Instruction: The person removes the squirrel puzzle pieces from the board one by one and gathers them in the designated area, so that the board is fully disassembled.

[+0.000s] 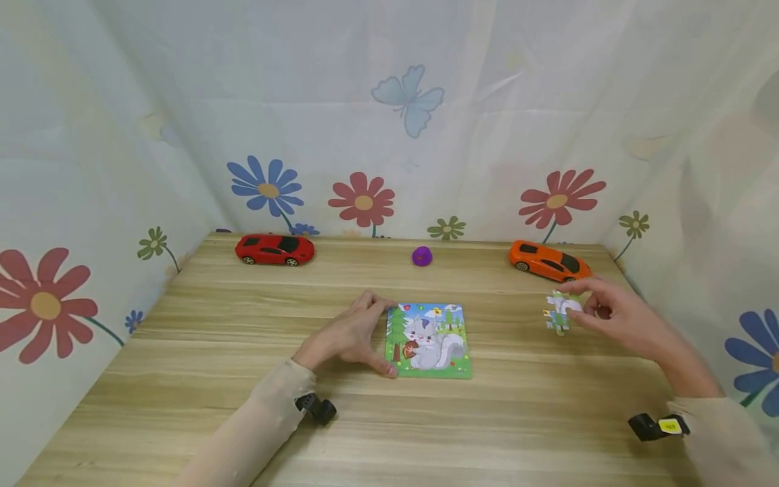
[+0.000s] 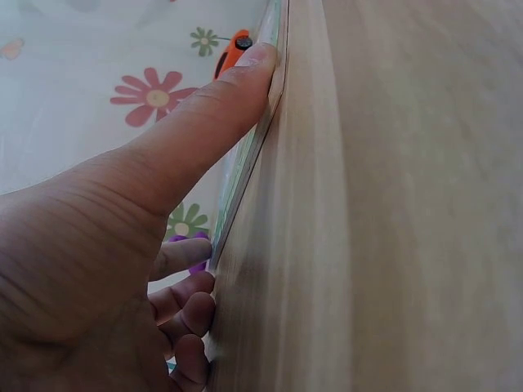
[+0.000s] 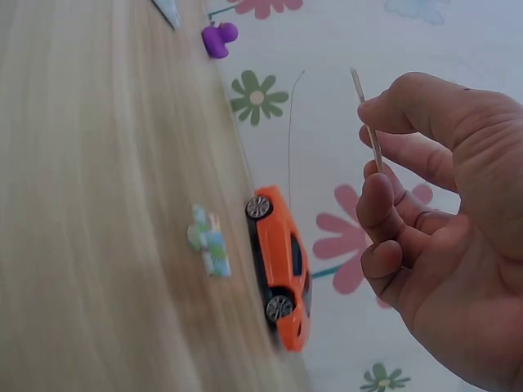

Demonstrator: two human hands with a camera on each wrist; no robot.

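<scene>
On the desk (image 1: 243,379), head view: left hand (image 1: 349,335) flat, fingers spread, bracing the puzzle (image 1: 429,340); right hand (image 1: 621,314) pinches a piece (image 1: 562,312), right of the puzzle. Left wrist: thumb (image 2: 204,114) on the puzzle's edge. Right wrist: piece (image 3: 365,118) pinched edge-on; another piece (image 3: 208,241) beside the orange car (image 3: 282,265). Likely mid-assembly; next, carry the piece over and align it.

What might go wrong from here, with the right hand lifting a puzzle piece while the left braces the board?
1. The right hand pinches the puzzle piece only at its edge, so it may slip and drop onto the loose piece below.
2. The left hand only presses the puzzle board at its left edge; a push from the right may slide it.
3. The orange car sits close behind the right hand and might get knocked.
</scene>
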